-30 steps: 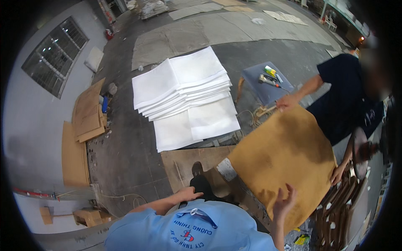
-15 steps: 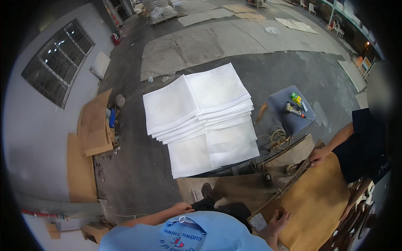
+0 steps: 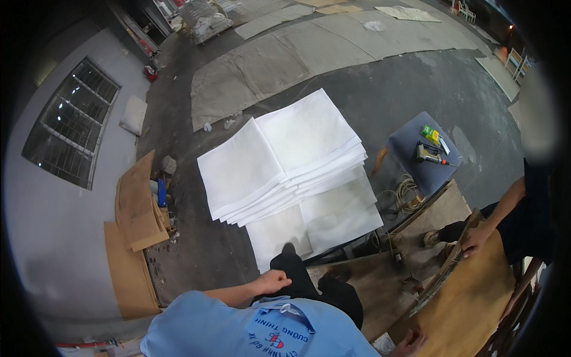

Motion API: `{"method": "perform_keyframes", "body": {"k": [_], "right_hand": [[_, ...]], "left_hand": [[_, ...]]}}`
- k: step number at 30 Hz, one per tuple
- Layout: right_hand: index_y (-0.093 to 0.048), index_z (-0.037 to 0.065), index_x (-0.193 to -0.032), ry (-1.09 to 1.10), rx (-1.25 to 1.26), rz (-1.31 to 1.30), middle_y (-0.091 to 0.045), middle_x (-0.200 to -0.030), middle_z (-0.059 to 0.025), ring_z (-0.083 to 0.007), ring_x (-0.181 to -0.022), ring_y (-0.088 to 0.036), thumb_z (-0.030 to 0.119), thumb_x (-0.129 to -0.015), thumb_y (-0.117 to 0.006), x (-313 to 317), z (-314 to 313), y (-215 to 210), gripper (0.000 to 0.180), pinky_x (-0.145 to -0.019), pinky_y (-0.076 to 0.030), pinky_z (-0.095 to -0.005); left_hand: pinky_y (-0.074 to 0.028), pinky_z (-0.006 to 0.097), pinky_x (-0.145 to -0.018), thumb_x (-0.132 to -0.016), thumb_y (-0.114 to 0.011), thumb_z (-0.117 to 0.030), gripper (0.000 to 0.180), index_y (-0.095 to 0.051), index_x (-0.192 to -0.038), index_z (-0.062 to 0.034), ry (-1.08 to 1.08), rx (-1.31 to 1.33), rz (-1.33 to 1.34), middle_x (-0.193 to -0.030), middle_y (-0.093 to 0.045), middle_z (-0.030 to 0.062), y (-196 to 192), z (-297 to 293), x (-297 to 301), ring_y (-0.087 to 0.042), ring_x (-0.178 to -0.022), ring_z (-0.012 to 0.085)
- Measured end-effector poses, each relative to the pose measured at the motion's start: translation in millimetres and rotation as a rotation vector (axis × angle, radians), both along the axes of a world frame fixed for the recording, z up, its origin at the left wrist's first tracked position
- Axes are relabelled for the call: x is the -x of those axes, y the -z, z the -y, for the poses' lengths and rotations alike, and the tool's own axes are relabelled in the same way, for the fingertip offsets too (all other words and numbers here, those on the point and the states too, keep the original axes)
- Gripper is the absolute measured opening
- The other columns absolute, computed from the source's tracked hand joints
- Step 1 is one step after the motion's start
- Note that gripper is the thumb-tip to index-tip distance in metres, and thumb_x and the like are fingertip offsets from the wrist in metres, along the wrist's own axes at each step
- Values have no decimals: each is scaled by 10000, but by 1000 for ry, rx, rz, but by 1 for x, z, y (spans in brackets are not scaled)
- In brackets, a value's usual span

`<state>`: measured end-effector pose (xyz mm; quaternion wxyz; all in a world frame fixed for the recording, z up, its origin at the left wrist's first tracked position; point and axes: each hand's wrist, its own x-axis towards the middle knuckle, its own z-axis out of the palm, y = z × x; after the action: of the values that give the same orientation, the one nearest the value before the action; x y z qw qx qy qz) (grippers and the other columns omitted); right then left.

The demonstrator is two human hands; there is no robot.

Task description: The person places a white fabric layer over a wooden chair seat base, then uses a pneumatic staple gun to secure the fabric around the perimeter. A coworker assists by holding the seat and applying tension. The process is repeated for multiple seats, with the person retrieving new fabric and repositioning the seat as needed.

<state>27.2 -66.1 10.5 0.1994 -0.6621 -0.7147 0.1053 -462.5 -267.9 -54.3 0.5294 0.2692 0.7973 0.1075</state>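
My left hand (image 3: 272,282) is closed in a loose fist over my dark trouser leg, with nothing showing in it. My right hand (image 3: 410,343) is at the lower edge, its fingers apart, beside the near end of a tan-yellow panel (image 3: 461,294). Whether it touches the panel I cannot tell. Another person's hand (image 3: 474,239) rests on the panel's upper edge at the right. Ahead of me lies a stack of white, soft-looking sheets (image 3: 306,134), fanned in layers with their near corners uneven. My shoe (image 3: 288,249) shows against the stack's near edge.
A blue-grey padded stool (image 3: 410,134) at the right carries a power tool (image 3: 428,154) and a small green-yellow box (image 3: 429,133). Coiled hose (image 3: 408,193) lies beside it. Cardboard sheets (image 3: 140,202) lean by the left wall. Grey floor covering (image 3: 285,65) spreads beyond the stack.
My view has shifted, and my leg and shoe now reach closer to the white stack. My left hand sits higher in view; my right hand sits lower, near the edge.
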Motion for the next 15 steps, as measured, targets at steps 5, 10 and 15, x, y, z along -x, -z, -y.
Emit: {"method": "perform_keyframes", "body": {"k": [5, 10, 15], "right_hand": [[-719, -30, -1197, 150, -102, 107, -709, -1126, -276, -480, -1041, -678, 253, -1072, -758, 30, 9, 7, 312, -917, -566, -540], [-686, -60, -1280, 275, -134, 409, -714, -1157, -306, -478, -1104, -694, 259, -1109, -699, 67, 6, 23, 361, -947, -568, -558], [-745, -49, -1201, 349, -150, 702, -712, -1147, -312, -479, -1100, -684, 268, -1113, -668, 118, -11, 25, 338, -945, -568, -561]], "left_hand": [[-571, 468, -1025, -922, -827, -581, 808, -594, -1524, -94, -150, 148, -176, -1283, -732, 210, 69, -32, 117, -723, -1180, 365], [-366, 609, -1259, -835, -912, -575, 1236, -249, -1751, -76, -189, 130, -591, -1679, -403, 290, 191, -84, 271, -401, -1570, 453], [-204, 676, -1325, -789, -959, -519, 1369, -114, -1781, -101, -321, 279, -775, -1811, -160, 270, 333, -143, 371, -190, -1683, 429]]}}
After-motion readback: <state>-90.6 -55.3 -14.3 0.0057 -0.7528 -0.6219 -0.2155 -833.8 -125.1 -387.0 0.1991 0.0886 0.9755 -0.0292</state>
